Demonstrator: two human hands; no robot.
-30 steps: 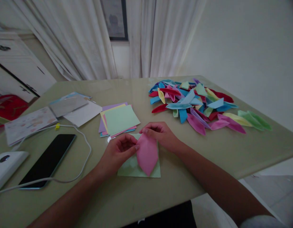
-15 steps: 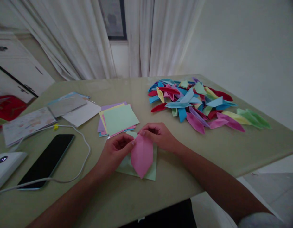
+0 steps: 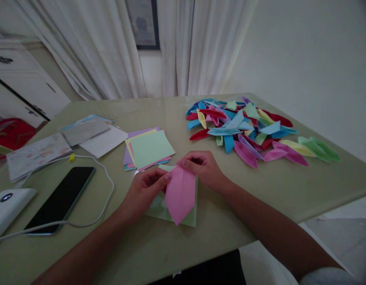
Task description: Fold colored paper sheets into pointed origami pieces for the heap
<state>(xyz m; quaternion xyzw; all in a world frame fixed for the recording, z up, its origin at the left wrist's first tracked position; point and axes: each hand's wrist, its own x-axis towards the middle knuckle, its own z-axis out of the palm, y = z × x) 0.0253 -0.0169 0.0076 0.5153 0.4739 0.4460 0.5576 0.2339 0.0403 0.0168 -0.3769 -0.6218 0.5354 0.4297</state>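
Observation:
A pink folded paper (image 3: 181, 196) with a pointed lower end is held up between my two hands, creased along its middle. My left hand (image 3: 147, 188) pinches its upper left edge between thumb and fingers. At the top right, my right hand (image 3: 202, 168) is closed on the same paper, its fingertips partly hidden behind it. Beneath the pink paper lies a pale green square sheet (image 3: 188, 219) on the table. Just beyond my left hand sits a stack of coloured square paper (image 3: 153, 148), pale green on top.
A heap of folded paper pieces (image 3: 242, 126) in many colours covers the table's back right. On the left are a black phone (image 3: 61, 200), a white power bank (image 3: 10, 209), a white cable (image 3: 110, 190) and several flat packets (image 3: 37, 156). The table's edge (image 3: 224, 253) runs close to me.
My right hand has risen slightly and shifted right. The pink paper has turned a little, so its upper right corner sits higher and it looks wider. The view has shifted slightly.

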